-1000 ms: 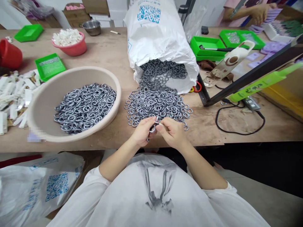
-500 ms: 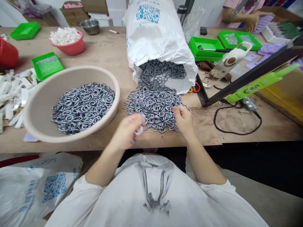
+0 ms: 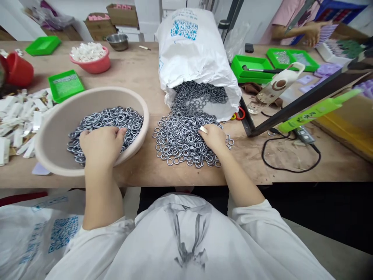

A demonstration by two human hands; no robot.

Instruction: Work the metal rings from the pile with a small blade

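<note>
At the left end of the table we have a heap of white strips, with a green tray just beyond it. Next to these stands our wide beige basin, holding a mound of dark grey rings. Our left hand is over the basin, knuckles up, with its fingers curled down toward the rings; the hand hides whatever they may hold, so we cannot tell. Right of the basin, a loose pile of rings spreads across the table before the mouth of a white sack. Our right hand rests at this pile's right side, its fingers closed around a small white piece. Further right we see red-handled scissors, a slanting black bar and a looped black cord.
</note>
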